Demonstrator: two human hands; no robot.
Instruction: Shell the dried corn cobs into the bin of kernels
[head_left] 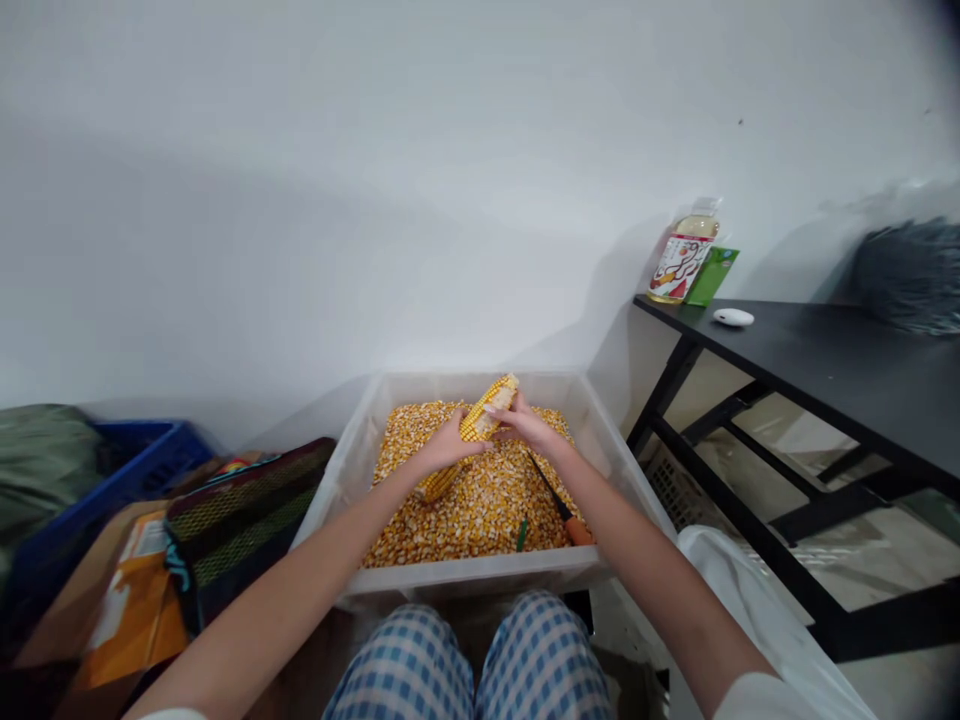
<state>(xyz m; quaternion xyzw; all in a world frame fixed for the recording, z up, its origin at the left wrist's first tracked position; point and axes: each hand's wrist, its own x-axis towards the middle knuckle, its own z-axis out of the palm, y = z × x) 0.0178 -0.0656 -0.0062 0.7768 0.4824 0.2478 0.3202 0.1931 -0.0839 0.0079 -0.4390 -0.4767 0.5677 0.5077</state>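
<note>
The left forearm slants inward, its hand wrapping fingers around the lower end of a tilted corn cob above the kernels in the bin; the right hand grips its partly bare side.

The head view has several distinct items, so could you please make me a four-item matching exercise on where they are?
1. Raised corn cob
2. Labelled bottle
3. Orange handle
4. Blue crate

A. On the black table
B. Left of the plastic bin, in the picture
C. On the loose kernels
D. In the left hand and right hand

Pairs: 1-D, 2-A, 3-C, 4-B
</note>
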